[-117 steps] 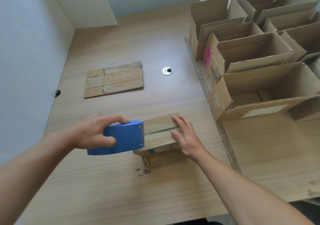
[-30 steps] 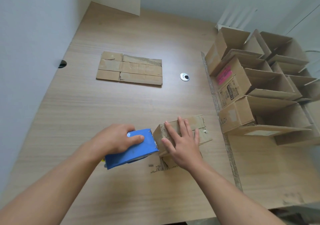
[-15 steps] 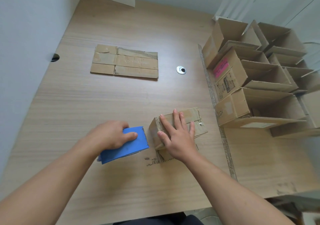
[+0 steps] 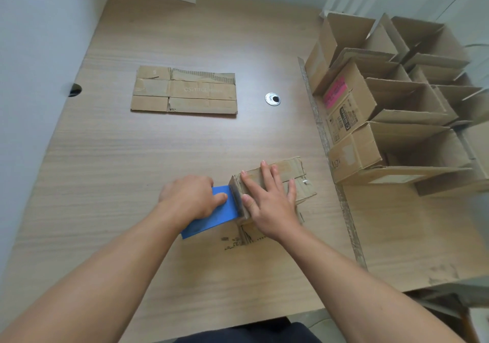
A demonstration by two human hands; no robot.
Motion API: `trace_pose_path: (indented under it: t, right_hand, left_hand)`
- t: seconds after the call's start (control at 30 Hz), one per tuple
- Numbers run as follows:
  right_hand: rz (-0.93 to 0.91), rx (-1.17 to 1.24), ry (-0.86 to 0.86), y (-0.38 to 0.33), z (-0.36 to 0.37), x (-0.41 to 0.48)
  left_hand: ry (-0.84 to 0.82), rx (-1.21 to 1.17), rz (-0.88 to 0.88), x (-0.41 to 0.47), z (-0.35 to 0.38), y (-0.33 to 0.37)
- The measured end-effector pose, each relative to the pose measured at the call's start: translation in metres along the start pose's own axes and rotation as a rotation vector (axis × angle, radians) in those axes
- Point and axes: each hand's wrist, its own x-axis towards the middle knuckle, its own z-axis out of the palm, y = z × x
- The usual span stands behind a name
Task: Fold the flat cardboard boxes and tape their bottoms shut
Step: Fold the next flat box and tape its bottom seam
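A small folded cardboard box stands bottom-up near the table's front middle. My right hand lies flat on its closed flaps, fingers straight and spread. My left hand grips a blue tape dispenser, whose front edge is against the box's left end. A flat unfolded cardboard box lies farther back on the table, left of centre.
Several folded open-topped boxes crowd the right side on a second table surface. A round metal cable grommet sits in the wooden table. A wall runs along the left side.
The left hand has brought the dispenser back against the box's left end after a small gap half a second ago. The right hand stays flat on the flaps.
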Motion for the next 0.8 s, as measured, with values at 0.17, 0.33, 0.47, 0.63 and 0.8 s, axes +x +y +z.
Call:
trace_pose_path:
  t: [0.17,0.33,0.47,0.63,0.8]
  right_hand:
    - [0.008,0.010,0.009,-0.007,-0.003,-0.004]
    - [-0.012,-0.081,-0.037,-0.005,-0.016,-0.003]
    - [0.042,-0.188,0.010,-0.008,-0.020,-0.008]
    - [0.059,-0.140,0.102,-0.012,-0.004,-0.014]
    - [0.014,-0.143,0.175,-0.008,0.003,-0.008]
  left_hand:
    - [0.056,0.178,0.009,-0.005,0.007,0.026]
    - [-0.002,0.029,-0.024,-0.013,0.017,0.004]
    - [-0.026,-0.010,-0.062,-0.018,0.009,-0.032]
    - [0.058,-0.106,-0.065,-0.025,-0.001,-0.043]
    - [0.048,-0.244,-0.006,-0.028,-0.016,-0.048]
